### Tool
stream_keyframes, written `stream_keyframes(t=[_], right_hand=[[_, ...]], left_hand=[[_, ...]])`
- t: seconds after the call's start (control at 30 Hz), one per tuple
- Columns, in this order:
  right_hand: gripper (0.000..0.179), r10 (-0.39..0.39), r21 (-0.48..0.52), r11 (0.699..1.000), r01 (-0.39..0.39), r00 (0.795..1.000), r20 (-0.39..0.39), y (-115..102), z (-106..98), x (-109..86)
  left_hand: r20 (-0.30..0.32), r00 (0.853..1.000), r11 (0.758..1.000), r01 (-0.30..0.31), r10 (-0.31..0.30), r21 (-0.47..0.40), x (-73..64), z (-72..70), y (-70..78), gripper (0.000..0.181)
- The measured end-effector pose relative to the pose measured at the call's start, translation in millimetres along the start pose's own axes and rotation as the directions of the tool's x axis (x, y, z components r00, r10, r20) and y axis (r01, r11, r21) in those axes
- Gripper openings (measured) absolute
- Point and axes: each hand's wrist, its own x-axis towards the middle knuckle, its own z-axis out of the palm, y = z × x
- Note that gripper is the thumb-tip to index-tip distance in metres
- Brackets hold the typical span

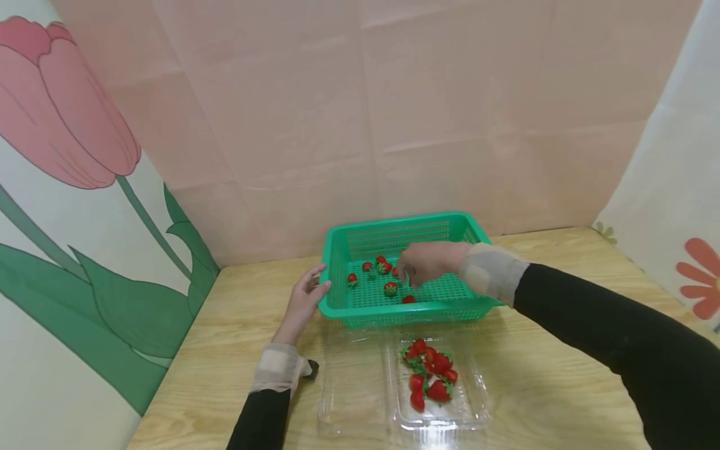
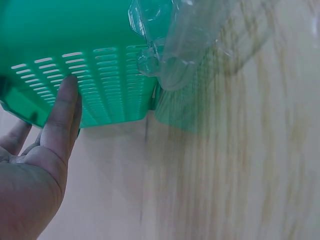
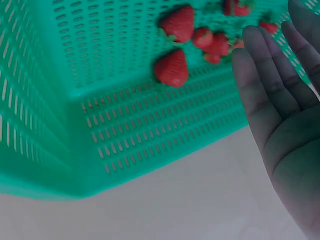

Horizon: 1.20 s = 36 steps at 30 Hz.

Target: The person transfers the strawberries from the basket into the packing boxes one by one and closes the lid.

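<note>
A green perforated basket [image 1: 360, 312] stands at the back of the table with several loose strawberries [image 1: 390, 289] on its floor. My left hand [image 1: 302, 303] is at the basket's left rim; in the left wrist view its straight fingers [image 2: 62, 117] lie against the slotted wall. The right hand [image 1: 432, 259] reaches over the front rim into the basket, fingers pointing down close to the berries. In the right wrist view those fingers [image 3: 267, 80] are fairly straight, with no berry showing between them. Two large strawberries [image 3: 172, 68] lie to their left.
In front of the basket lies a clear plastic clamshell box [image 1: 388, 406], its lid folded out to the left. A cluster of strawberries [image 1: 439, 392] sits in its right half. A pink covered wall [image 1: 360, 125] rises behind the wooden table [image 1: 225, 350].
</note>
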Motion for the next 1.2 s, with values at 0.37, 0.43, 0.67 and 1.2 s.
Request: stream_keyframes(t=[0.37,0.43,0.67,1.2], right_hand=[[0.029,0.098,-0.018,0.995,-0.096,0.985,0.143,-4.8,20.2,17.5],[0.029,0.093,-0.033,0.996,-0.089,0.983,0.157,-5.9,21.1,19.5],[0.032,0.052,-0.093,0.995,-0.036,0.982,0.183,-7.3,26.6,28.1],[0.053,0.136,-0.153,0.983,-0.104,0.967,0.216,-9.8,35.2,43.3]], left_hand=[[-0.029,0.999,1.000,-0.015,0.015,0.018,-2.9,-1.2,-2.5,0.047],[-0.038,0.999,1.000,-0.019,0.020,0.020,-2.6,-0.4,-2.6,0.045],[-0.039,0.999,1.000,-0.017,0.018,0.026,-2.6,1.1,-1.8,0.048],[-0.043,0.999,1.000,-0.014,0.015,0.026,-3.2,1.7,-2.2,0.046]])
